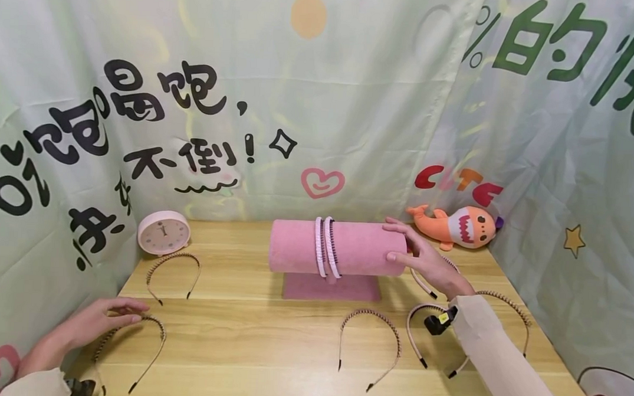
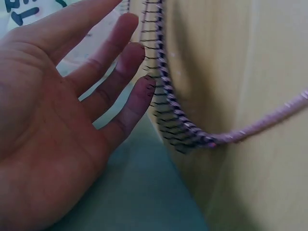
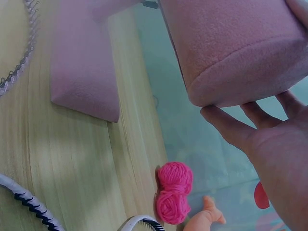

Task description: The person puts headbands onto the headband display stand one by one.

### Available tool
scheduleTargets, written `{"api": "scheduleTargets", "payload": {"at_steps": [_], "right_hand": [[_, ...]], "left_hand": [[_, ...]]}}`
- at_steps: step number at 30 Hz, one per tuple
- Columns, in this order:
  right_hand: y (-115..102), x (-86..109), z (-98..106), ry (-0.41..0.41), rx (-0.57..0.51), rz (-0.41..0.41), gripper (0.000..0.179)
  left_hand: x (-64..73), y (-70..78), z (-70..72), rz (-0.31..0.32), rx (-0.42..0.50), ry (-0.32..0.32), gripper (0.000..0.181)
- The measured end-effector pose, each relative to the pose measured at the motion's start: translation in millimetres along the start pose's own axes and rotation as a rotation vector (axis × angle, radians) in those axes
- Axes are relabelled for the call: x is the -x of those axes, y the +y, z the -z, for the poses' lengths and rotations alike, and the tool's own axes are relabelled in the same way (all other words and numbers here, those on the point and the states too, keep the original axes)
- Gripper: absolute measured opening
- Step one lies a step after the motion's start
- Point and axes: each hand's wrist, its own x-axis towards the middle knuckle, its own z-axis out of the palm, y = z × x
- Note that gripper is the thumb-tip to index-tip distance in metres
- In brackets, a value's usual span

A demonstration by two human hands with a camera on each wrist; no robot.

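Note:
A pink plush roll stand (image 1: 293, 247) stands at the middle back, with two white toothed headbands (image 1: 319, 245) round its roll. My right hand (image 1: 431, 265) grips the roll's right end, thumb on the near side. In the right wrist view, fingertips of the right hand (image 3: 279, 130) touch the edge of the roll's end (image 3: 250, 72). At the left front, my left hand (image 1: 96, 324) is beside a brown toothed headband (image 1: 163, 333). The left wrist view shows the left hand (image 2: 72, 101) with fingers loosely extended, close to the headband's teeth (image 2: 166, 89); contact is unclear.
Another brown headband (image 1: 173, 258) lies near a white clock (image 1: 164, 232). Several headbands lie at the right, including a brown one (image 1: 370, 312) and a white one (image 1: 416, 341). An orange plush toy (image 1: 427, 223) sits behind; pink yarn (image 3: 174, 192) shows in the right wrist view.

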Motion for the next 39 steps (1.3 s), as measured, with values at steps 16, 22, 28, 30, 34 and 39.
{"api": "scheduleTargets", "payload": {"at_steps": [16,22,28,30,34,39], "right_hand": [[-1,0.7,-1,0.005,0.008,-0.006,0.062],[0,1.0,-1,0.007,0.007,-0.007,0.062],[0,0.8,-1,0.008,0.011,-0.014,0.062],[0,0.7,-1,0.009,0.013,-0.016,0.062],[0,0.5,0,0.011,0.017,-0.015,0.062],[-1,0.6,0,0.009,0.019,-0.012,0.062]], "left_hand": [[2.3,-16.9,-4.1,0.064,0.014,-0.073,0.025],[0.0,-21.1,-6.0,-0.027,0.027,-0.056,0.019],[0.4,-18.2,-4.3,0.009,-0.003,-0.054,0.02],[0.3,-15.8,-3.0,0.04,-0.018,-0.056,0.021],[-1.2,-10.5,-1.7,0.102,-0.007,-0.057,0.025],[-2.5,-5.3,-1.9,0.136,0.019,-0.059,0.027]]}}
